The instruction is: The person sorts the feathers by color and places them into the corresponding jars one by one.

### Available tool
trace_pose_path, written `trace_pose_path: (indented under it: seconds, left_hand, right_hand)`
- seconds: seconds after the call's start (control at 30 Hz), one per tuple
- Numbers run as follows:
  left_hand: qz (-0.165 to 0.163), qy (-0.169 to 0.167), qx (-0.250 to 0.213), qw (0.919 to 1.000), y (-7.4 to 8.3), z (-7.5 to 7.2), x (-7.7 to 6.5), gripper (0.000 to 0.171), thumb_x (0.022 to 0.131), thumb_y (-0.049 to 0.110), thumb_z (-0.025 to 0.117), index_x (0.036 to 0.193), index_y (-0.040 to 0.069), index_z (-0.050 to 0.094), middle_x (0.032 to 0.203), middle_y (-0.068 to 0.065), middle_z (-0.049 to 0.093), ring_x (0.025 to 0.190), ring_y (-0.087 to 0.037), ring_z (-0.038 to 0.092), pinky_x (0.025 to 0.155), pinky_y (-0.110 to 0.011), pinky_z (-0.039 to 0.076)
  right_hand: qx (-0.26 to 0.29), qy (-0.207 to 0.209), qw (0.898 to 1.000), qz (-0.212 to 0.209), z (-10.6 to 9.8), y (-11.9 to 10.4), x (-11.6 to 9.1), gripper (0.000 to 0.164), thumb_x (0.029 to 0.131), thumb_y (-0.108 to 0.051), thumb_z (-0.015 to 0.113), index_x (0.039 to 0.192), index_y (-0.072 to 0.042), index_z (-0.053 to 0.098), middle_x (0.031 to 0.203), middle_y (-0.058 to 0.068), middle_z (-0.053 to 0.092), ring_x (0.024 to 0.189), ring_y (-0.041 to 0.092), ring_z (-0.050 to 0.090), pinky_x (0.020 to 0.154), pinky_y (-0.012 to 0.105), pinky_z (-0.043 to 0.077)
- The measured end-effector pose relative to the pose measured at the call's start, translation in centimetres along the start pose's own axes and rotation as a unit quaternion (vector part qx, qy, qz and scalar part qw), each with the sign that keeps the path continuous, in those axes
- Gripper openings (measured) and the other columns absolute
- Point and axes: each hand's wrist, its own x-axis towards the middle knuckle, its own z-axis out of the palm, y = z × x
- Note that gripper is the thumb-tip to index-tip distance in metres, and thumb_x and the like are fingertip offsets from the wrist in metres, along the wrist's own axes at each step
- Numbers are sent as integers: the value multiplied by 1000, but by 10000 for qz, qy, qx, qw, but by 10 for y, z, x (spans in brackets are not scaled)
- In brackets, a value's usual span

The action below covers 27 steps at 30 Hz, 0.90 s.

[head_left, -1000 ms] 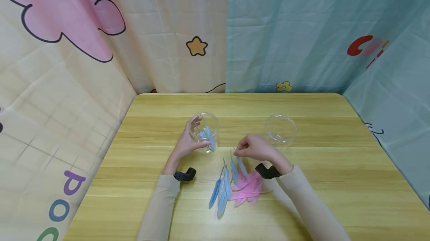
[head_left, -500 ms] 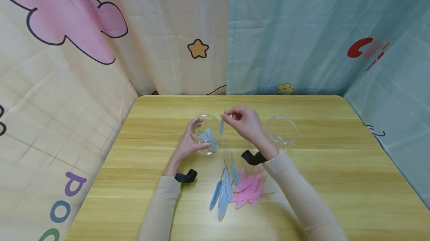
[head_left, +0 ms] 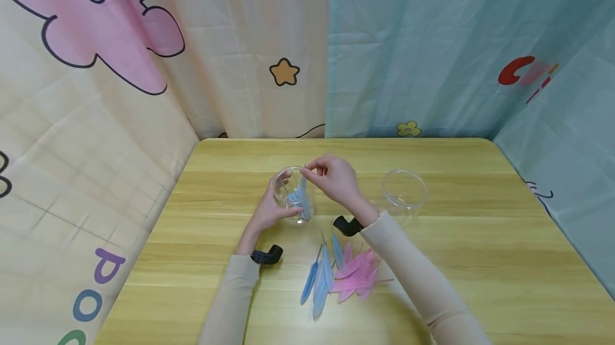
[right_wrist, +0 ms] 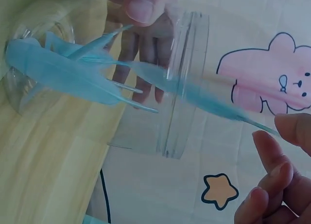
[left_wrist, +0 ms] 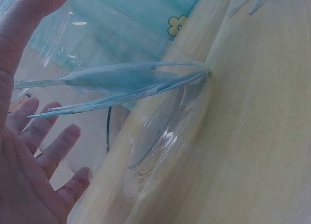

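Note:
My left hand [head_left: 270,207] grips a clear plastic jar [right_wrist: 187,49] standing on the left half of the table, thumb on the near side and fingers around the far side. Several light blue feathers [right_wrist: 63,73] lean inside it, seen through the wall in the right wrist view. At the jar's mouth my right hand [head_left: 334,178] pinches another blue feather [right_wrist: 209,101] by its bare quill, between thumb and forefinger. That feather hangs vane down, its lower part inside the rim.
Several blue feathers [head_left: 320,290] lie on the wooden table [head_left: 480,259] in front of the jar, beside a pile of pink feathers [head_left: 356,276]. A second clear jar [head_left: 405,171] stands to the right. Printed curtains [head_left: 240,40] hang behind the table.
My right hand has lifted a blue feather off the table beside the pink pile and carried it up and left into the jar's mouth. The left hand stays on the jar.

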Motion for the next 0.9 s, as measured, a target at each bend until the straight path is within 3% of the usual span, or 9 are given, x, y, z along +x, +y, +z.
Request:
trace_pose_path:
  seconds: [0.27, 0.4, 0.53, 0.67, 0.77, 0.9]
  left_hand:
    - [35, -9, -81, 10000, -1, 0, 1, 96, 72, 15, 84, 147, 21, 23, 147, -1, 32, 133, -27, 28, 106, -54, 21]
    - [40, -3, -76, 10000, -2, 0, 1, 96, 72, 14, 84, 146, 20, 24, 147, 0, 32, 133, -24, 28, 106, -54, 21]
    - [-2, 19, -109, 9999, -1, -1, 2, 96, 71, 11, 84, 146, 20, 24, 147, 0, 33, 132, -22, 28, 106, -53, 21]
    - [-68, -38, -156, 9998, 2, -1, 2, 97, 72, 7, 83, 147, 19, 23, 148, -4, 31, 133, -23, 27, 106, -53, 21]
    - [-19, -116, -291, 9995, 7, -2, 2, 97, 72, 4, 82, 147, 11, 22, 149, -13, 29, 133, -32, 25, 104, -57, 21]
    - [24, -140, -378, 9992, 6, -1, 2, 97, 72, 3, 82, 147, 7, 21, 148, -17, 28, 133, -36, 24, 103, -60, 21]
  right_hand:
    - [-268, -307, 9986, 339, -3, 10, -6, 26, 86, -37, 70, 87, -13, 76, 65, -3, 51, 54, 14, 43, 50, 28, 31]
    - [-289, -812, 9937, 718, -7, 20, -14, 30, 86, -41, 68, 84, -13, 75, 63, -4, 54, 53, 14, 44, 49, 28, 32]
    - [-269, -1537, 9821, 1055, -9, 32, -24, 31, 85, -42, 68, 81, -11, 75, 60, -6, 55, 53, 12, 45, 48, 27, 34]
    - [-383, -2152, 9680, 1235, -5, 44, -34, 36, 84, -42, 69, 73, -8, 73, 54, -8, 46, 51, 10, 39, 47, 26, 30]
    - [-571, -2499, 9552, 1479, -1, 51, -41, 42, 83, -46, 70, 68, -6, 69, 53, -7, 40, 50, 10, 36, 46, 26, 28]
    - [-802, -2758, 9421, 1731, 4, 57, -49, 43, 81, -47, 71, 61, -8, 64, 53, -7, 41, 50, 10, 39, 47, 25, 29]
